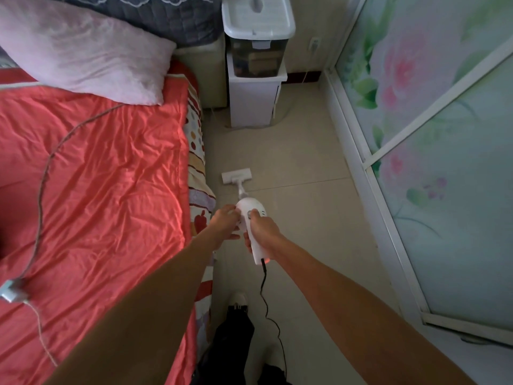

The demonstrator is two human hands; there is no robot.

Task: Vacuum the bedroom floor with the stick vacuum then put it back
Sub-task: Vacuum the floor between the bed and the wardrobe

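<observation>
1. You are in the vacuuming step, by my reading: the white plastic stick vacuum (251, 218) stands in the strip of pale tiled floor (305, 162) between the bed with the red cover (97, 162) on the left and the flower-printed glass panels (444, 134) on the right.
2. Its flat white floor head (236, 175) rests on the tiles, just beside the bed's edge and well short of the white plastic cabinet (254, 101) at the far end.
3. Your right hand (262, 232) is closed round the vacuum's handle, thumb near the grey switch (251, 213).
4. Your left hand (223, 222) is half open, fingertips touching the body's left side; it grips nothing.
5. The black power cord (270, 315) trails from the handle's near end past your foot.
6. Next, you likely need to push the head toward the cabinet, keeping the cord clear of your feet.
</observation>
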